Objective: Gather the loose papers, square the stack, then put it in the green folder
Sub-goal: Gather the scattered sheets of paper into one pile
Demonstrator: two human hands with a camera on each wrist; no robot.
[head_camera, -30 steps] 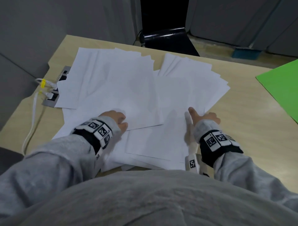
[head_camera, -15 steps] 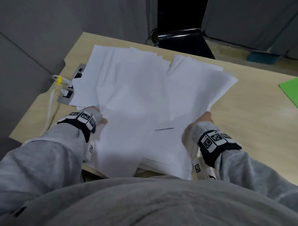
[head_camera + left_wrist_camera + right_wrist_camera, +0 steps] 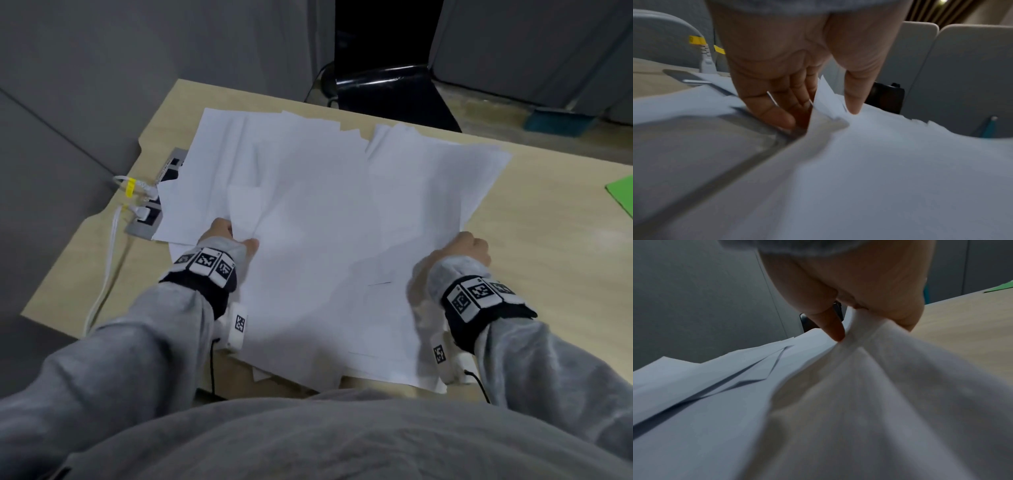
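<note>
A wide, uneven spread of white papers (image 3: 325, 212) covers the middle of the wooden table (image 3: 534, 219). My left hand (image 3: 229, 236) grips the spread's left edge, thumb on top and fingers under the sheets (image 3: 838, 146). My right hand (image 3: 466, 246) pinches the right edge, where the bunched papers (image 3: 859, 386) fold between thumb and fingers. The sheets bow upward between both hands. A corner of the green folder (image 3: 621, 195) lies on the table at the far right edge, also a green sliver in the right wrist view (image 3: 1001, 288).
A grey socket panel (image 3: 150, 212) with white plugs and a white cable (image 3: 109, 267) lies at the table's left edge, partly under the papers. A black chair (image 3: 387, 92) stands beyond the far edge. Grey partitions surround the table.
Both hands went from resting flat on the papers to gripping the spread's left and right edges. The sheets have been drawn together and lifted into a bow.
</note>
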